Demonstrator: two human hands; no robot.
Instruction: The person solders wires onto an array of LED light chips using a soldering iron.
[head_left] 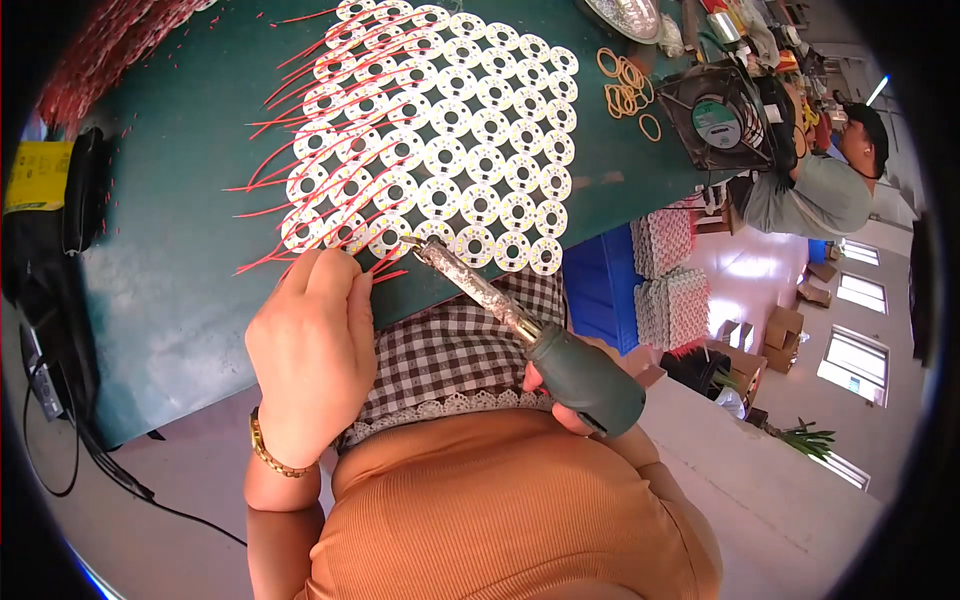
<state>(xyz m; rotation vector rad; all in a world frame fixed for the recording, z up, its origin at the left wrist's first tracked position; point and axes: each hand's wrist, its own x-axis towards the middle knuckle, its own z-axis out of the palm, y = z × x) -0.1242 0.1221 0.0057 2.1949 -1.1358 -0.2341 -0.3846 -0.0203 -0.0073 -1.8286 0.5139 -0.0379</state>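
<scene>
Dark green worktop (pixel 170 290) under bright light, with a sheet of round white circuit boards (pixel 450 120) laid in rows, rubber bands (pixel 625 90) and a black fan (pixel 722 118) further off, another person (pixel 820 180) seated beyond the edge. Left hand (pixel 312 350) curled, fingertips pinching thin red wires (pixel 300 190) at the sheet's near row. Right hand (pixel 560 400), mostly hidden, closed around a soldering iron (pixel 520 320) with green handle and crusted silver barrel, tip touching a near-row board.

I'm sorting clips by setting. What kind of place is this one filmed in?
Most likely a small electronics assembly workshop. A panel of round white LED boards with red wires lies on a green workbench, the right hand holds a soldering iron, and a bare cooling fan sits nearby.
</scene>
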